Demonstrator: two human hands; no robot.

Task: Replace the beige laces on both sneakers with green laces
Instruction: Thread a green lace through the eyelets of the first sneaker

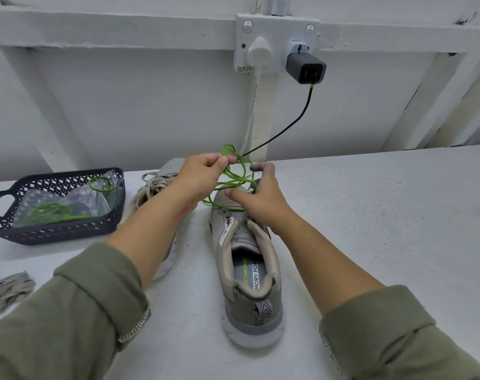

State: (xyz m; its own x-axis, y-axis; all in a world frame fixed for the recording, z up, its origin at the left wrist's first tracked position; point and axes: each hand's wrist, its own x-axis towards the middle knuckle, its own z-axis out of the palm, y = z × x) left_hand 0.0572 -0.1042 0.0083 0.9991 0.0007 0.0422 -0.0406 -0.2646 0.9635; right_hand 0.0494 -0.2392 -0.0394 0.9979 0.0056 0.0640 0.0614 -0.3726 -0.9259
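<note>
Toward the far left edge of the table (370, 215), a removed beige lace bundle (10, 290) is lying loose, so one shoe looks already stripped. Behind it, a dark basket (3, 229) is holding a clear plastic bag (77, 196) and a spare green lace (52, 211), presumably for the second shoe.

Further right, the laced sneaker (162, 176) is sitting partly hidden behind the left forearm. It is still carrying its beige lacing, and its toe is pointing away toward the wall.

The left hand (200, 176) is hovering just above and beside it, pinching the working green lace (233, 181) between thumb and fingertips and lifting a tangle of loops clear.

Below those loops, the near sneaker (250, 270) is standing upright on its sole in the middle of the table. Its heel is facing the person and its toe is aiming at the wall, so its long axis is running near to far. Green strands are crossing its lower eyelets while the upper ones are showing bare.

The right hand (258, 198) is resting on this sneaker's forefoot with its thumb laid across the upper and its fingers curling over the far side. Whether those fingers are also pinching the lace is not clear.

Relacing of the first shoe appears to be under way at an early stage. The next move is likely calling for the loops to be untangled, a free tip found and fed through the next open eyelet, while the shoe is being held steady.
</note>
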